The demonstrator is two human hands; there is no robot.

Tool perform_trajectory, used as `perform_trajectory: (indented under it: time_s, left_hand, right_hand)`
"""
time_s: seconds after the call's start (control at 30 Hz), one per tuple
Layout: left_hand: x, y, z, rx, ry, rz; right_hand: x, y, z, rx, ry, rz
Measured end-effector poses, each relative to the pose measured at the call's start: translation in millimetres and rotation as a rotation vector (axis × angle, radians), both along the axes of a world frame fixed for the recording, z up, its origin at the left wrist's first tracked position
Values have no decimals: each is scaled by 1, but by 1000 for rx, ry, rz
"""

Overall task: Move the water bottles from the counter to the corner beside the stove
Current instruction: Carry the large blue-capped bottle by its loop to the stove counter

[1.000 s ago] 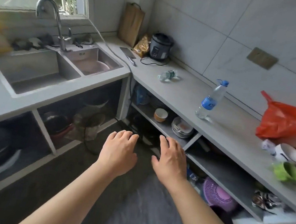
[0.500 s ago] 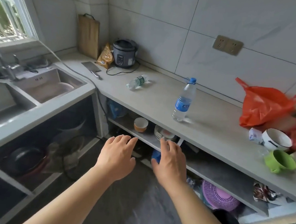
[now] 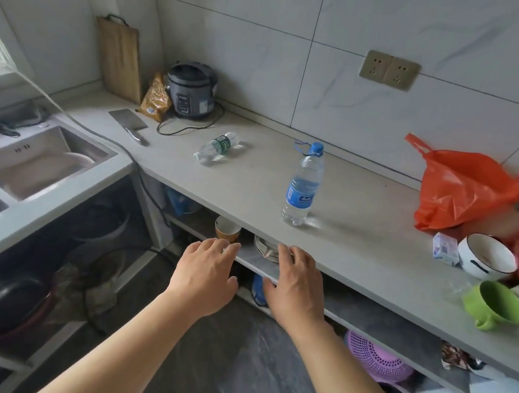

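A tall clear water bottle (image 3: 303,185) with a blue cap and blue label stands upright on the grey counter (image 3: 252,192). Farther back, a smaller bottle (image 3: 217,146) with a green label lies on its side. My left hand (image 3: 207,271) and my right hand (image 3: 298,282) hover palm down, side by side, just in front of the counter's front edge. Both are empty with fingers spread, and both are well short of the bottles. No stove is in view.
In the far corner stand a rice cooker (image 3: 192,91), a snack bag (image 3: 156,99), a cutting board (image 3: 119,56) and a cleaver (image 3: 129,123). On the right are an orange plastic bag (image 3: 464,189), a white bowl (image 3: 485,257) and a green mug (image 3: 493,305). The sink (image 3: 38,157) is at left.
My view has swung right, away from the sink, and closer to the counter. Both hands have moved forward to the counter's edge, still empty.
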State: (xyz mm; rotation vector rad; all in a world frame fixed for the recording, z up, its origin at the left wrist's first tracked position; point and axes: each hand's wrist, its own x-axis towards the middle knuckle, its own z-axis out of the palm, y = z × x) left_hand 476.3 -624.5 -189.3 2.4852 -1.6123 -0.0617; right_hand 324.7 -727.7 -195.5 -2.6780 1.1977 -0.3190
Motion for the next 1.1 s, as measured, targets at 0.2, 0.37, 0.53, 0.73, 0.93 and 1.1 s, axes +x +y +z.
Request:
perform_trajectory:
  time_s: [0.2, 0.37, 0.53, 0.73, 0.93, 1.1]
  left_hand:
    - [43, -37, -12, 1, 45, -27]
    - [97, -69, -12, -28, 83, -63]
    - [146, -105, -4, -47, 102, -121]
    - [168, -140, -6, -47, 112, -194]
    - [176, -160, -13, -27, 129, -226]
    - [175, -190, 8, -83, 84, -223]
  right_hand:
    - [40, -29, -11, 16, 26, -34]
    - [89, -55, -3, -5, 70, -83]
    - [129, -78, 10, -28, 87, -162]
    - [153, -91, 7, -29, 118, -225]
    - [162, -113, 6, -12, 117, -244]
    - [177, -142, 30, -63, 84, -192]
